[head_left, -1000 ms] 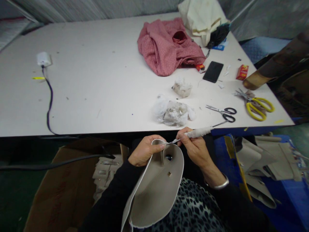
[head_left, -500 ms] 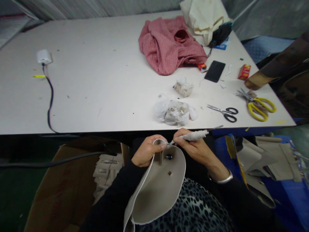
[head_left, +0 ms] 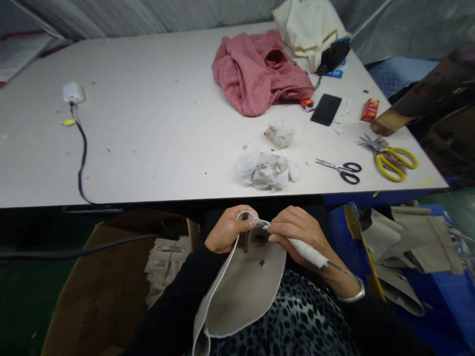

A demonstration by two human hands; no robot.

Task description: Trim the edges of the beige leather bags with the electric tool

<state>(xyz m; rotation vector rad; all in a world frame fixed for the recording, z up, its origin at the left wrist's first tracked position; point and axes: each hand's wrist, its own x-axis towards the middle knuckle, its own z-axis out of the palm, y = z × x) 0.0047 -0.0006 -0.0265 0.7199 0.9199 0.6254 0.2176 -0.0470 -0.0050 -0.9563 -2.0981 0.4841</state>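
Note:
My left hand pinches the upper edge of a beige leather-like bag piece, which curls over my lap. A small square metal fitting and a dark round spot show on its inner face. My right hand is closed around a thin metal tool with a white wrapped handle. Its handle slants down to the right, along my wrist. At the piece's top edge, the right fingertips press close to the left thumb. The tool's working tip is hidden by my fingers.
On the white table lie plastic-wrapped lumps, black-handled scissors, yellow-handled scissors, a phone and pink cloth. A cardboard box stands below left; beige pieces lie on blue material at right.
My right hand has turned, so the tool's handle swings from pointing right and up to pointing down and right. Its fingers now close on the piece's top edge. My left hand keeps its hold.

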